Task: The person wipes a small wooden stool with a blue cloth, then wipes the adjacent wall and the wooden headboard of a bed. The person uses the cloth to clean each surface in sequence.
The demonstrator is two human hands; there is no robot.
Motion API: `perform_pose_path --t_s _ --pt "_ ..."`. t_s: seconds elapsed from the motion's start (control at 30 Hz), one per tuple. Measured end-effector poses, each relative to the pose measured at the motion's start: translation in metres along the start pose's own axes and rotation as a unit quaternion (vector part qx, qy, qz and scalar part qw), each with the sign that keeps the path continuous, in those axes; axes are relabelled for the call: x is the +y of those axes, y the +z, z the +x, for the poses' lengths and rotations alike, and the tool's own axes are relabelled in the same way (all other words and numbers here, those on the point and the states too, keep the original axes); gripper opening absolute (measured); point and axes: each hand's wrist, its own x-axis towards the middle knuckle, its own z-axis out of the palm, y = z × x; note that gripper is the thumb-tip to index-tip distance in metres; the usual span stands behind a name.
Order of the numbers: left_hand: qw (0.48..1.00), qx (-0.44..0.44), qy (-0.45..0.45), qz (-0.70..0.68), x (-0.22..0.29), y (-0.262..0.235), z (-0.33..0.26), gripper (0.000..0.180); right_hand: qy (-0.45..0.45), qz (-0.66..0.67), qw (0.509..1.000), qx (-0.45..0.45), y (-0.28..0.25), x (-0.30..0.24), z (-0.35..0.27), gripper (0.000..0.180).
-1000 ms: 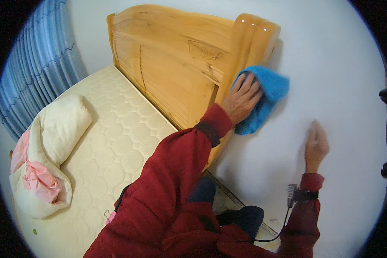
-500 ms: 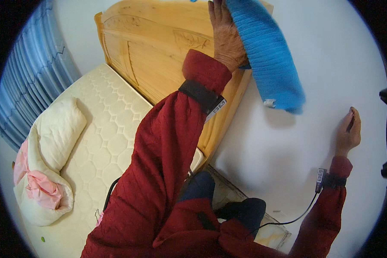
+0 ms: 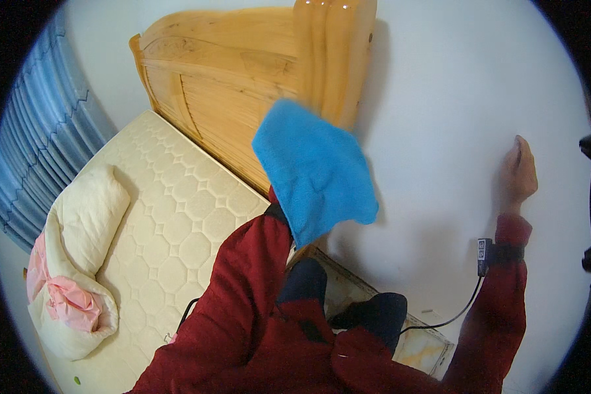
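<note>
A blue cloth (image 3: 318, 174) with a fuzzy surface hangs spread in front of the wooden headboard (image 3: 223, 72), near its right end. It covers my left hand, whose fingers are hidden; the cloth is held up at the end of my left arm, in its dark red sleeve (image 3: 249, 256). Farther right, my right hand (image 3: 521, 172) is raised close to the white wall, fingers curled closed, with nothing visible in it. A black strap with a small device (image 3: 484, 257) sits round that wrist, and a cable runs down from it.
To the left lies a cream quilted mattress (image 3: 171, 223) with a bunched white quilt (image 3: 88, 210) and pink fabric (image 3: 75, 303) on it. A blue curtain (image 3: 46, 144) hangs behind. My knees are beside the bed, above a tiled floor (image 3: 427, 348).
My left hand has come down and back from the headboard's top edge, bringing the blue cloth, which now covers the hand. My right hand has shifted slightly up and left in view.
</note>
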Motion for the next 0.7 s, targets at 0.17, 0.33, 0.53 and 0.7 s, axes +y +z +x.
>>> perform_pose_path --t_s 0.17,0.33,0.53,0.7 --pt "1.0 -0.003 0.004 -0.011 -0.004 -0.013 0.003 0.047 -0.012 -0.001 1.0 -0.007 0.001 0.0 0.001 0.021" --pt "0.998 0.045 0.036 -0.013 -0.019 -0.054 0.073 0.043 -0.049 -0.012 0.999 0.02 0.001 0.002 -0.002 0.021" --pt "0.998 0.049 0.029 -0.034 -0.037 -0.081 0.133 0.039 -0.035 -0.017 0.999 0.003 0.003 0.006 -0.007 0.021" --pt "0.997 0.015 -0.014 -0.076 -0.047 -0.073 0.106 0.036 -0.021 0.004 1.0 0.012 0.004 0.009 -0.012 0.022"
